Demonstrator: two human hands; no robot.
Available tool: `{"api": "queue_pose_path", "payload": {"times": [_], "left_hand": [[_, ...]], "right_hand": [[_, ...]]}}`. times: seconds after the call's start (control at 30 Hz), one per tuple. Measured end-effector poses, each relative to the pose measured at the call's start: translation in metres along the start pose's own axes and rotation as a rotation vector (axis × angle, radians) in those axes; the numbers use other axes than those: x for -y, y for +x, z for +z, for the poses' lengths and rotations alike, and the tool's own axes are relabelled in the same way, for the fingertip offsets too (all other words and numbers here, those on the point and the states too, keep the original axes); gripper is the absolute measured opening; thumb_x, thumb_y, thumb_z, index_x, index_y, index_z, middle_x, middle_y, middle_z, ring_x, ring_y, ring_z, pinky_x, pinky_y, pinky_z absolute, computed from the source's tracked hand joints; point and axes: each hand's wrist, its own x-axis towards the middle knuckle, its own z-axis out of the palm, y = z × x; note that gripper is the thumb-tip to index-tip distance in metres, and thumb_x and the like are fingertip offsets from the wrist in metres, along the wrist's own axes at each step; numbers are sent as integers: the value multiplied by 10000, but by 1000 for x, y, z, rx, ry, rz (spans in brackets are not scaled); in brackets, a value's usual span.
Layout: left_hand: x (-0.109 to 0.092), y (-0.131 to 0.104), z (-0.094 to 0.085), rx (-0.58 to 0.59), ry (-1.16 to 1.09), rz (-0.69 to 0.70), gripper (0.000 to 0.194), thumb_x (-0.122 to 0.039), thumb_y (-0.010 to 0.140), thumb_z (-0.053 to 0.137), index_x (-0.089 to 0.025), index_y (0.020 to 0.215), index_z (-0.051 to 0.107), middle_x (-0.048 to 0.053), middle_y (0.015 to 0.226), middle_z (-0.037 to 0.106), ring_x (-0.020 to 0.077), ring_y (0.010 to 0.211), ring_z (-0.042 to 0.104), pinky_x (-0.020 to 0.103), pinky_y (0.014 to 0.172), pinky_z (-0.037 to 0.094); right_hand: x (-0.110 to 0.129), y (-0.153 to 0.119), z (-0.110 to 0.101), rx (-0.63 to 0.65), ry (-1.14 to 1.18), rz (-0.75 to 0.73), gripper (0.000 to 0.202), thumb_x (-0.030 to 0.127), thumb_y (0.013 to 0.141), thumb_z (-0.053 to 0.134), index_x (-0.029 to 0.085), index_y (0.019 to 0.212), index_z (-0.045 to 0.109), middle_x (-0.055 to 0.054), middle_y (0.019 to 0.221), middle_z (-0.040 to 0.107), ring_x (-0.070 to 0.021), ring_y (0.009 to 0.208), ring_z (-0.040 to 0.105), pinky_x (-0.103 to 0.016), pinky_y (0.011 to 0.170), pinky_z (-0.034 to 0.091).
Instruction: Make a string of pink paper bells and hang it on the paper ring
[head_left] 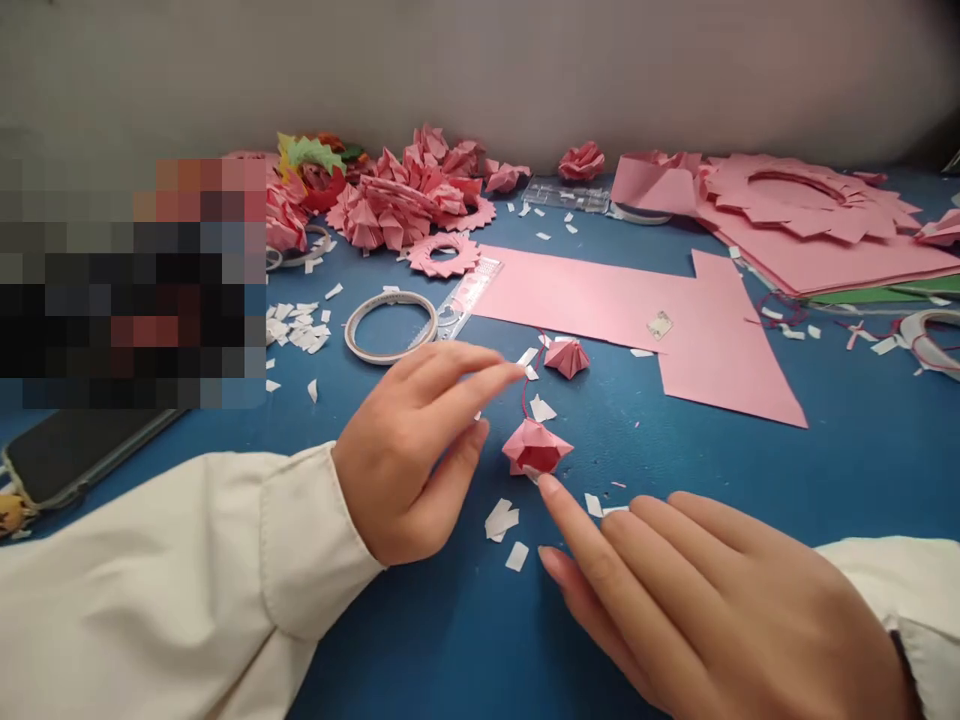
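Observation:
A small folded pink paper piece (537,448), with a dark red opening facing me, lies on the blue table (450,620). The index fingertip of my right hand (675,590) is at its lower edge; the thumb is apart and nothing is held. Left of the piece is my left hand (424,450), its thumb and fingers apart with nothing between them. A red string (525,395) runs up from the piece towards a second folded pink piece (568,358). White paper scraps (502,519) lie around.
Beyond my hands are a tape roll (391,357), a clear ruler (469,295) and a pink sheet (592,300). Folded pink paper (390,205) is heaped at the back, large pink rings (810,222) at right. A phone (90,450) lies at left, beside a pixelated area.

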Motion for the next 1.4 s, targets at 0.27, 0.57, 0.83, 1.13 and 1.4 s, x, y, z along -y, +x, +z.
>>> {"api": "queue_pose_path", "payload": {"times": [0.27,0.57,0.83,1.13,1.4], "left_hand": [[11,-3,12,208,-149,14,327,-181,906,384,-134,1178,560,67,1219,610,181,1179,512,338,996,328],[11,-2,12,204,-125,27,322,-177,903,392,-131,1164,577,59,1210,618,168,1177,516,319,993,333],[10,-1,11,208,-133,16,318,-186,913,382,-191,1162,582,35,1218,615,191,1167,526,340,994,344],[9,-1,9,233,-112,7,325,-189,915,383,-199,1176,576,33,1229,607,188,1186,514,335,999,330],[7,1,6,296,-65,-10,337,-194,925,361,-199,1198,559,30,1252,590,194,1223,479,338,1016,317]], "right_hand": [[-1,-4,7,2,13,151,216,182,852,560,6,918,668,-52,556,646,-149,472,580,-308,492,435],[-1,-4,14,13,48,209,244,192,873,519,17,927,681,-39,545,633,-139,466,576,-299,466,423],[0,-4,14,-23,56,225,247,181,862,526,2,930,683,-32,510,601,-139,428,535,-306,437,401],[-1,-2,14,-43,73,202,227,173,859,534,11,930,674,-34,536,630,-129,445,545,-294,456,419],[-3,-4,17,7,96,221,262,181,870,497,5,975,660,-25,533,608,-132,454,553,-294,449,403]]}}
